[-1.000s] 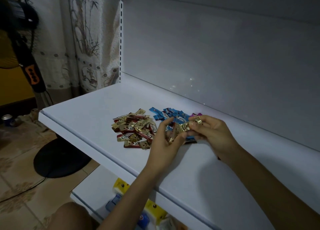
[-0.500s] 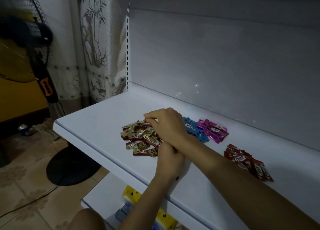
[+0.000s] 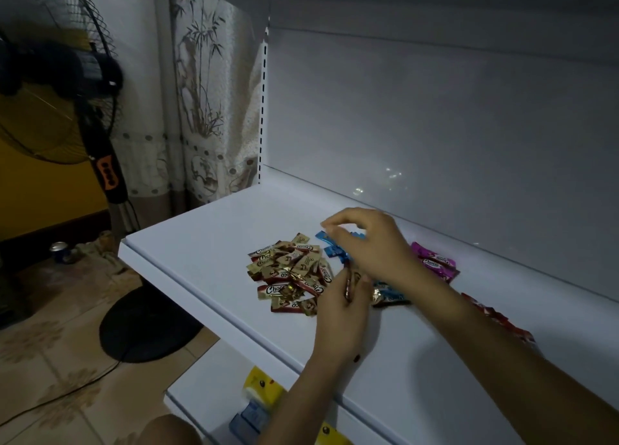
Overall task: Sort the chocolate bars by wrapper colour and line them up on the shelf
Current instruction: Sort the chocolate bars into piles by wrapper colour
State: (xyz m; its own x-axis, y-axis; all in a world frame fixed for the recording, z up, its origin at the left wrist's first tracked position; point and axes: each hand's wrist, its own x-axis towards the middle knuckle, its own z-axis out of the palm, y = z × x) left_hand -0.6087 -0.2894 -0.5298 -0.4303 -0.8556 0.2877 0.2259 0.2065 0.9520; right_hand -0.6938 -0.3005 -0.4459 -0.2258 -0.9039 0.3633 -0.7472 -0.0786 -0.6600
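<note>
A white shelf carries chocolate bars in heaps by colour. A gold-and-brown heap lies on the left, blue bars sit behind it, magenta bars lie to the right, and red bars are partly hidden by my right forearm. My left hand grips a few bars upright beside the gold heap. Just above the blue bars my right hand hovers with fingers curled; blur hides whether it pinches one.
The shelf's back panel rises right behind the heaps. A lower shelf holds yellow and blue packs. A standing fan with a black base, a can and a curtain stand to the left.
My right hand has left the gold heap and moved right and back, over the blue bars. My left hand with its bars has come out from under it.
</note>
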